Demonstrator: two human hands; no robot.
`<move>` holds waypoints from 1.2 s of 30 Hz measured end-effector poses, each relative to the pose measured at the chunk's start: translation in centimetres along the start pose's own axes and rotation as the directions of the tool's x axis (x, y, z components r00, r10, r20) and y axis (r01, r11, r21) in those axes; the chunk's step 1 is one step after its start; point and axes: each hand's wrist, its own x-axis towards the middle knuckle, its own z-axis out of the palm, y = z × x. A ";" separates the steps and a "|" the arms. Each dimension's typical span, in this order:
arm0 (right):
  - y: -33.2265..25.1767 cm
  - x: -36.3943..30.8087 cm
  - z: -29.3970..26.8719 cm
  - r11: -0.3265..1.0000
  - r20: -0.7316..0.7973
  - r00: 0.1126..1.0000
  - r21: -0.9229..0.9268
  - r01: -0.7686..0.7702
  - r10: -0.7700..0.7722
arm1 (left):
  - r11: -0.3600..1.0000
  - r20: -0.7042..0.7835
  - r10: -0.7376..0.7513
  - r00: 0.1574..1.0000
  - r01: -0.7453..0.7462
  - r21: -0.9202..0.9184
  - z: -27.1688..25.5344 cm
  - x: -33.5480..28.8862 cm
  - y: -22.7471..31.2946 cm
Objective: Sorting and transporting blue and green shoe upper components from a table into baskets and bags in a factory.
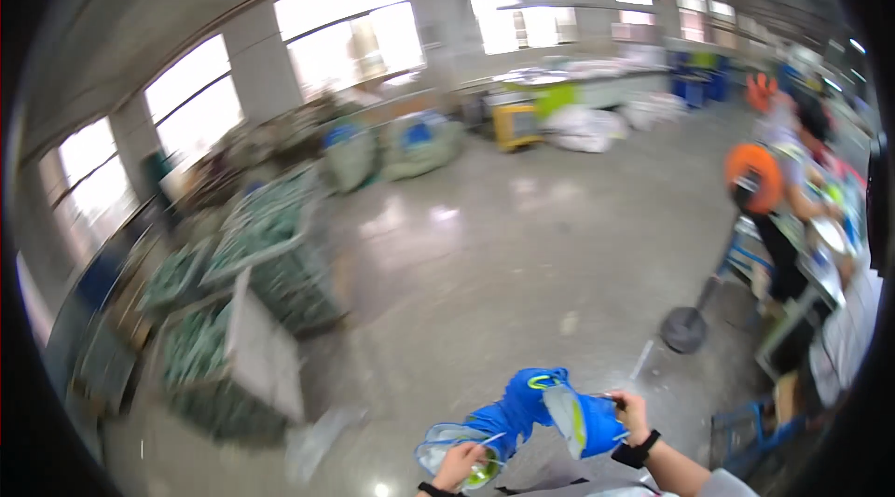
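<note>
Low in the view hangs a blue fabric piece (522, 408) with a pale grey lining and yellow-green trim, bunched and bent in the middle. It looks like soft sewn goods, but the exact kind is unclear. My left hand (454, 465) is closed on its lower-left end, by an opening with a light rim. At the other end, my right hand (633, 417) pinches the blue edge. Both wrists wear dark bands. The cloth is held up between my hands, above the grey floor.
Bins of green pieces (270, 227) stand at left, near a clear plastic sheet (322, 441) on the floor (438, 310). Stuffed sacks (419, 144) line the wall. At right, a person (797, 161) works at a table beside an orange round seat back (753, 178) and dark round base (683, 330).
</note>
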 end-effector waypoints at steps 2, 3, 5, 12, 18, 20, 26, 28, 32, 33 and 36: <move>0.6 6.3 -1.9 0.998 -0.116 0.993 0.057 -0.012 0.018 | 0.999 0.029 -0.030 0.999 0.030 0.017 0.2 9.8 1.8; 0.9 9.3 -3.5 1.000 -0.141 0.990 -0.017 -0.021 0.018 | 0.990 0.021 -0.103 0.994 0.105 -0.096 1.3 13.8 3.9; 2.2 14.7 -6.1 0.996 -0.215 0.976 -0.078 -0.050 0.032 | 0.968 0.116 -0.126 0.985 0.148 -0.203 3.8 21.1 9.9; 7.4 35.9 -9.4 0.927 -0.171 0.982 -0.374 0.014 -0.084 | 0.973 0.006 0.112 0.994 -0.109 -0.205 7.3 42.7 15.4; 15.2 55.0 -14.0 0.999 -0.263 0.965 0.035 0.015 -0.006 | 0.977 0.182 0.203 0.962 -0.189 -0.096 15.4 65.3 21.1; 17.3 60.8 -15.5 0.977 -0.313 0.931 0.151 -0.148 0.190 | 0.972 0.239 0.231 0.943 -0.232 -0.026 17.2 73.1 24.1; 26.9 71.7 -24.8 0.970 -0.564 0.790 0.163 -0.179 0.241 | 0.986 0.525 0.138 0.840 -0.165 0.006 32.1 91.1 39.0; 29.1 75.6 -28.2 0.952 -0.522 0.812 0.278 -0.127 0.261 | 0.921 0.615 0.197 0.764 -0.360 0.152 37.2 97.6 43.2; 36.3 81.2 -35.8 0.954 -0.666 0.684 0.191 -0.231 0.298 | 0.694 0.673 0.368 0.641 -0.671 0.260 49.0 111.1 44.8; 38.0 82.7 -38.9 0.956 -0.685 0.668 0.191 -0.221 0.291 | 0.625 0.686 0.399 0.609 -0.728 0.283 51.6 113.9 44.5; 40.9 90.0 -44.4 0.908 -0.663 0.635 0.180 -0.379 0.396 | 0.373 0.721 0.465 0.514 -0.852 0.367 56.3 123.8 45.1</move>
